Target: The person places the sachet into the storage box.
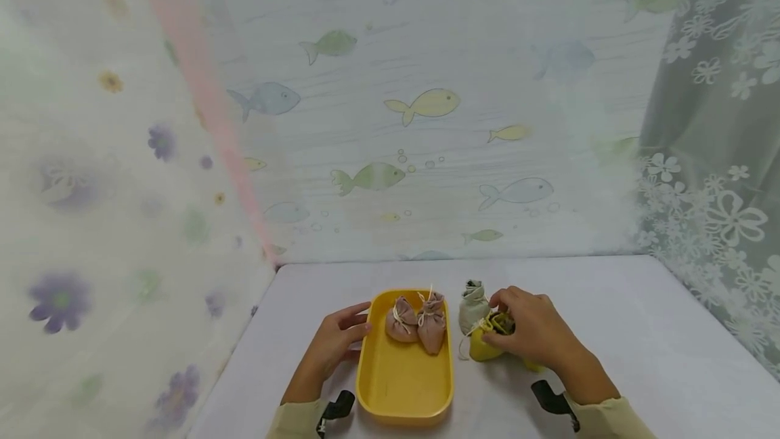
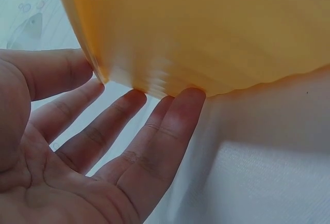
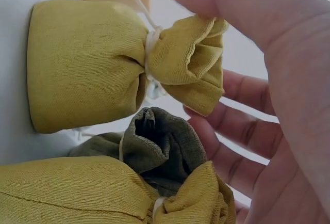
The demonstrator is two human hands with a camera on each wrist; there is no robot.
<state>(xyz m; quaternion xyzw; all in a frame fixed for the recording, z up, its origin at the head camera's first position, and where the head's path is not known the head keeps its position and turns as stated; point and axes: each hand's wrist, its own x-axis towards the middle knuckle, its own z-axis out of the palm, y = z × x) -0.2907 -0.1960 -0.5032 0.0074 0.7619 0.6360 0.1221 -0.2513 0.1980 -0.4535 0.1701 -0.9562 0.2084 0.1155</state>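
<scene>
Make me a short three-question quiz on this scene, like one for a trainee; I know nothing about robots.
1. How many dusty-pink drawstring pouches are in the yellow tray?

2. True or false: the left hand is reaching inside the tray.

3. Multiple choice: which of these has its gathered top between the thumb and fingers of the right hand?
A) a dusty-pink pouch
B) a yellow drawstring pouch
C) none of the pouches

Key:
1. Two.
2. False; its fingers touch the outside of the tray at the left edge.
3. B.
</scene>
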